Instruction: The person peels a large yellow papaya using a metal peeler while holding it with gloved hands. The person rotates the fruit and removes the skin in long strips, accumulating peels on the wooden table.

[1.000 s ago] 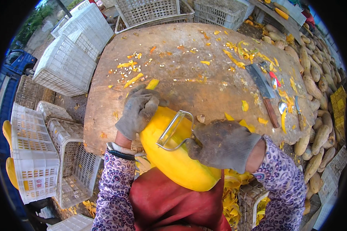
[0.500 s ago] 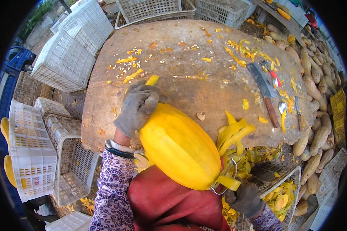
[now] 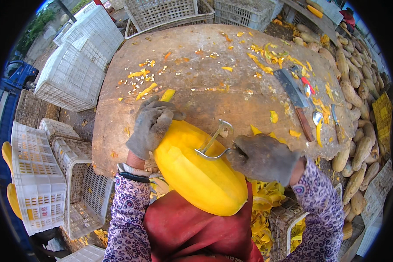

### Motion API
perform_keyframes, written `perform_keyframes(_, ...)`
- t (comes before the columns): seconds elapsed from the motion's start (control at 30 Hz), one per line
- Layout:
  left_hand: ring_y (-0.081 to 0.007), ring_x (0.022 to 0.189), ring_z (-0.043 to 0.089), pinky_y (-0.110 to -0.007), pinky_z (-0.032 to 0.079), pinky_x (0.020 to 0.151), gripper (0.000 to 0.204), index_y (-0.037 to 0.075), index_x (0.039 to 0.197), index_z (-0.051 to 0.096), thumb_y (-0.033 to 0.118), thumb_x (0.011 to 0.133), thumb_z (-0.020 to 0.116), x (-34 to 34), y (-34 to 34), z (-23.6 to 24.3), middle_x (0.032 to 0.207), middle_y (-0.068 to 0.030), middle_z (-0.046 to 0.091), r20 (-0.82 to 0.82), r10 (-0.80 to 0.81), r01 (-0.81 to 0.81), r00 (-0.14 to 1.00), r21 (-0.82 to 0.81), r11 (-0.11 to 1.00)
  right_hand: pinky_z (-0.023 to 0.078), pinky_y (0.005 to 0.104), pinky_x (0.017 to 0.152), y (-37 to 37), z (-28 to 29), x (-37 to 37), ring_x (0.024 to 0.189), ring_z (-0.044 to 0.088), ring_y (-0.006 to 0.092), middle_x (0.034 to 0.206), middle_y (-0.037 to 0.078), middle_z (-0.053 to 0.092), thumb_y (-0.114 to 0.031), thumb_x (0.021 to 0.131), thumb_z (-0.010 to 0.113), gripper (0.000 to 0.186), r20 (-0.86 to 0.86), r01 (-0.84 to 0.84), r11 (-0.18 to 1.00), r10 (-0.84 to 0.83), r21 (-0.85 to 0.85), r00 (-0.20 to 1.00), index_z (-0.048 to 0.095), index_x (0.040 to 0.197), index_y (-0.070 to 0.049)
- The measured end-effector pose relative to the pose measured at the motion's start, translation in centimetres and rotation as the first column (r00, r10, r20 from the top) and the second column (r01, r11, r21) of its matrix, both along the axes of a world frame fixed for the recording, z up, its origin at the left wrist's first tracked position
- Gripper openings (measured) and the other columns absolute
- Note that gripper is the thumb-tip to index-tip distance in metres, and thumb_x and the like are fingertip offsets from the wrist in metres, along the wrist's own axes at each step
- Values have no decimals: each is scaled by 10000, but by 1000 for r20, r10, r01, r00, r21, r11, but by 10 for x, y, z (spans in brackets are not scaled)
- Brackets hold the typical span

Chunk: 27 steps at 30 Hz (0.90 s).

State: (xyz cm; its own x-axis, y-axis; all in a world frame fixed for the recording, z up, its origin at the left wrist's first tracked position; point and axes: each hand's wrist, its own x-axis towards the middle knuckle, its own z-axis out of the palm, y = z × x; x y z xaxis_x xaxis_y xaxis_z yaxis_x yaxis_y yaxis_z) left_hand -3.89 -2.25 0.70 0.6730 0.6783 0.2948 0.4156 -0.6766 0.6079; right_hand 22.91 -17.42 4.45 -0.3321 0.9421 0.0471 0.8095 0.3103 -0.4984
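Worn wooden table [image 3: 214, 74], littered with peel scraps, bears the far tip of a large peeled yellow gourd [image 3: 196, 172] angled toward the person's lap. The gloved left hand [image 3: 150, 124] is clamped over that end; the gloved right hand [image 3: 262, 157], closed on a metal peeler [image 3: 214, 142], sets it against the upper flank. The bare flesh looks slick, so a hard stroke could roll the gourd or skid the blade toward the left glove

Wood table [image 3: 196, 74] w/ cleaver [image 3: 295, 101], peels [image 3: 146, 91]

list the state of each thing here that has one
squash: fully peeled, yellow, tilted with its far end on the table
left hand: gloved, grip closed on the squash's far end
right hand: gloved, grip closed on the peeler
peeler: blade against the squash's upper side
cleaver: lying flat on the table, unheld
white crates: upside down
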Motion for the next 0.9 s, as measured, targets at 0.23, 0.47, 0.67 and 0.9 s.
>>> perform_keyframes(0.23,-309,1083,642,-476,316,1149,426,46,933,777,309,968,443,1,-1,-1,1031,-117,745,13,27,-28,1000,18,999,483,468,463,-76,-8,7,498,596,361,595,154,555,-266,951,618,229,48,90,995,-88,-40,995,581,847,-65)
perform_keyframes(0.47,-312,1053,644,-476,334,1135,324,60,909,773,255,920,515,-2,2,-12,988,-136,731,17,59,-60,998,79,995,496,438,502,-159,-11,10,548,601,360,645,155,601,-289,944,625,280,-77,319,911,-349,-262,934,544,811,-56)
perform_keyframes(0.67,-313,1052,635,-473,337,1129,303,74,896,751,276,921,527,-2,1,-19,973,-124,724,48,68,-71,996,61,996,491,437,496,-89,16,6,514,588,357,610,117,560,-310,947,624,295,143,113,992,-121,63,982,529,813,-66)
perform_keyframes(0.9,-337,965,645,-467,383,1093,322,73,792,736,338,874,573,3,-1,-20,889,-147,709,113,135,-146,984,101,984,470,391,433,-2,36,-37,455,570,274,567,76,527,-299,923,643,283,311,-159,971,98,177,945,518,770,-97)
